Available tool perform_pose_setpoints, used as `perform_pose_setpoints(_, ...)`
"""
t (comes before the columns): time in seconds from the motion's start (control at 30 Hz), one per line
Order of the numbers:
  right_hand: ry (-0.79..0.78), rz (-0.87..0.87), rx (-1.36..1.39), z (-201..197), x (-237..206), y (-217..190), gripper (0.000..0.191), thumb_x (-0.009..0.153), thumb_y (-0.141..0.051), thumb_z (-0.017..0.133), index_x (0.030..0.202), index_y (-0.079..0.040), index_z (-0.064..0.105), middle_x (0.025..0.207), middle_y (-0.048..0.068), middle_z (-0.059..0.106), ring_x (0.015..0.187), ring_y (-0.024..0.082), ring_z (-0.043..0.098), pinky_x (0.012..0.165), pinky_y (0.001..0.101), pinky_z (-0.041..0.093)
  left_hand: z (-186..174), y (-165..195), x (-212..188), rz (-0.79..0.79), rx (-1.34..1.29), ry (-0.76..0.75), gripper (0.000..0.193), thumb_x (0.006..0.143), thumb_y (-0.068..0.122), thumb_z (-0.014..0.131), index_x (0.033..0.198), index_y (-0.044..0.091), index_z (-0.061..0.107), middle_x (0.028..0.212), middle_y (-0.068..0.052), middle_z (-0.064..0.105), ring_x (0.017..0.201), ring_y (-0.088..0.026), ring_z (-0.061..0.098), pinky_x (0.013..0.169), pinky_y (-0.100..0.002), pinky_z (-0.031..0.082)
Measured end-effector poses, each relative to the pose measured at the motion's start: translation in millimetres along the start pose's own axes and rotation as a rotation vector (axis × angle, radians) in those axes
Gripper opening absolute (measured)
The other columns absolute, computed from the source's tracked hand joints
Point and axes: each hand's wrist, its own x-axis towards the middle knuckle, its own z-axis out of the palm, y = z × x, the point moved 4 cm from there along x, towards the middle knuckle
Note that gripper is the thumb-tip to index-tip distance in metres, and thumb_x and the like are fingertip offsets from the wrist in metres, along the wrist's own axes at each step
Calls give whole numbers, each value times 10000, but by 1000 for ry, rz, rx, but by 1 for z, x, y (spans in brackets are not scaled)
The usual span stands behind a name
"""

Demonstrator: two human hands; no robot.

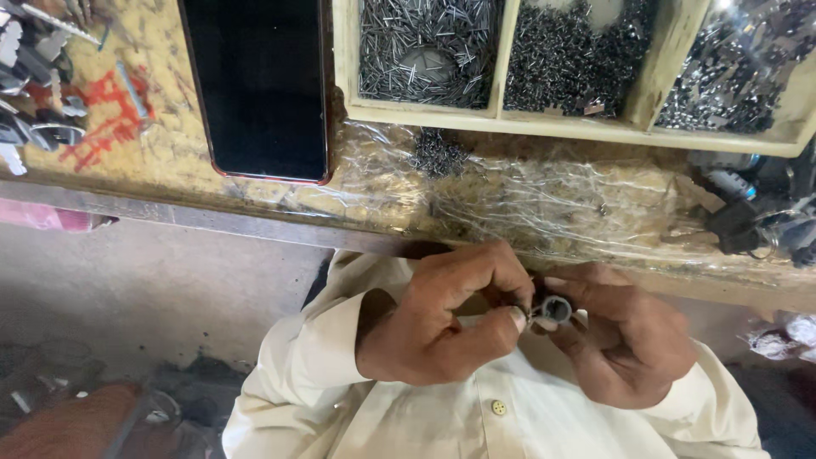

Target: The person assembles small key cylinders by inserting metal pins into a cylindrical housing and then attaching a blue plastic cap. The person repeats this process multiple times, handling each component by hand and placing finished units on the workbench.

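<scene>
Both hands are held close to my chest, just below the workbench edge [255,223]. My right hand [629,340] grips a small round metal cylinder [555,308] between thumb and fingers, its open end facing up. My left hand [446,319] pinches a tiny metal piece [532,315] between thumb and forefinger, right against the cylinder's left side. The fingertips of the two hands touch around the cylinder. Most of the tiny piece is hidden by the thumb.
A wooden tray [501,115] with compartments full of small metal pins stands on the bench. A loose pile of pins [439,153] lies in front of it on crinkled plastic film. There is a dark phone [259,85] at the left, key blanks [34,85] at the far left and a key bunch [765,217] at the right.
</scene>
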Motion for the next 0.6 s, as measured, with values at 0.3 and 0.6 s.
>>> perform_pose_setpoints(0.3, -195, 51, -246, -1, -24, 9, 354, 788, 47, 700, 1130, -5, 628, 1034, 176, 747, 806, 263, 735, 714, 327, 569, -4, 23, 2, -277, 62, -40, 115, 921, 107, 650, 985, 24, 605, 789, -30, 590, 656, -81, 524, 593, -277, 452)
perform_pose_setpoints(0.6, -358, -262, -465, 2, -10, -8, 486, 759, -19, 760, 1203, 115, 616, 1087, 238, 683, 912, 388, 703, 760, 445, 564, -9, 8, -6, -286, 24, -137, 127, 891, 101, 671, 923, 19, 580, 710, -53, 554, 666, -92, 484, 603, -298, 439)
